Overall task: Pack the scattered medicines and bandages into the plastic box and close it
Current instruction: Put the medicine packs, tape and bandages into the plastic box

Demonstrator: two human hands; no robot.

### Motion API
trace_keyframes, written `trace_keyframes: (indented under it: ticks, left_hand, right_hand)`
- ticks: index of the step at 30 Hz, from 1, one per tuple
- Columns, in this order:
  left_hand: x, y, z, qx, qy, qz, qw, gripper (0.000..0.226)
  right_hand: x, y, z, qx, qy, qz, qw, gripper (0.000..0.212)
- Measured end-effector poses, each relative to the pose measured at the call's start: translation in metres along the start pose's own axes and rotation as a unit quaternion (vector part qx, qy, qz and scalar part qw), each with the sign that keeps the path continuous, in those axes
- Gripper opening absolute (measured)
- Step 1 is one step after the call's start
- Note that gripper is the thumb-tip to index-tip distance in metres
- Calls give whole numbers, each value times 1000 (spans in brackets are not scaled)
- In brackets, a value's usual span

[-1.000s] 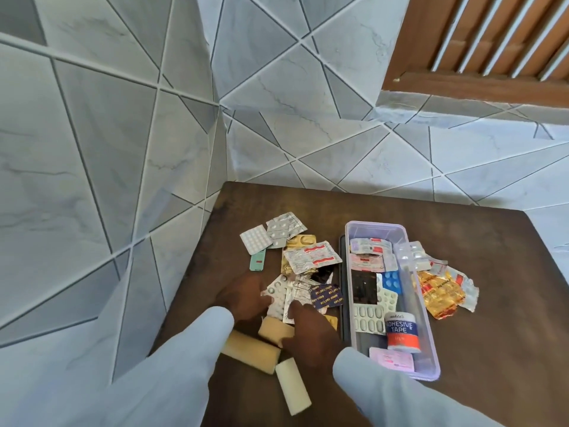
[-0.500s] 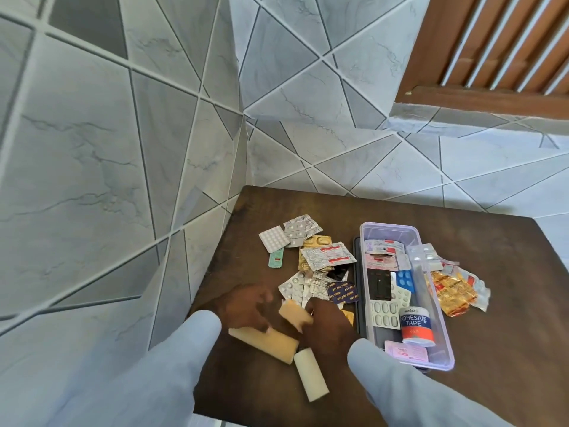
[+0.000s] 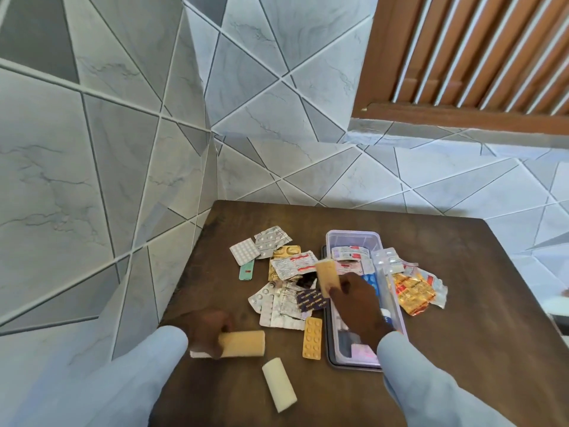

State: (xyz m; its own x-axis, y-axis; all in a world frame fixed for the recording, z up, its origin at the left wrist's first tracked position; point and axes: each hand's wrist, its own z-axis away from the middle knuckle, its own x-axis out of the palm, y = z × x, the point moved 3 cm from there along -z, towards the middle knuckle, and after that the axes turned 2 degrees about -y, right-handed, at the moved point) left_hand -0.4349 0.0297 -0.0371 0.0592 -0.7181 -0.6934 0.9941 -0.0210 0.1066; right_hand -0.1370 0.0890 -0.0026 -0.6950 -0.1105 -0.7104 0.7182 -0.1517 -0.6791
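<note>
A clear plastic box lies open on the brown table, partly filled with blister packs. My right hand hovers over the box's left side and grips a small tan bandage roll, held upright. At the table's near left, my left hand is closed on a longer tan bandage roll lying on its side. A cream bandage roll lies loose near the front edge. Several blister packs are scattered left of the box, with an orange one beside it.
Crumpled orange and silver packs lie right of the box, with a clear lid-like piece leaning at its right rim. Tiled walls close in the table's left and far sides. A wooden slatted shutter is above right.
My right hand has lifted the small tan roll from the table and carried it right, over the box. My left hand has stayed on the longer roll. The camera has shifted.
</note>
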Motion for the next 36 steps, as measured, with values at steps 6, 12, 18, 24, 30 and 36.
trace_keyframes:
  ticks: [6, 12, 18, 24, 30, 36]
  left_hand:
    - [-59, 47, -3, -26, 115, 114, 987, 56]
    - [-74, 161, -28, 56, 157, 442, 881, 66]
    - [-64, 222, -35, 55, 190, 310, 930, 82]
    - [-37, 252, -27, 63, 196, 124, 971, 78]
    - [-34, 253, -31, 49, 221, -39, 973, 46]
    - [-46, 228, -44, 122, 206, -73, 968, 72]
  right_hand:
    - [-72, 53, -29, 76, 70, -10, 995, 27]
    - [-76, 77, -40, 101, 41, -5, 994, 32]
    - [-68, 81, -33, 80, -14, -2, 997, 40]
    - [-68, 79, -27, 47, -13, 12, 999, 49]
    - [-67, 74, -23, 25, -44, 51, 997, 65]
    - [-63, 72, 4, 12, -53, 81, 995, 69]
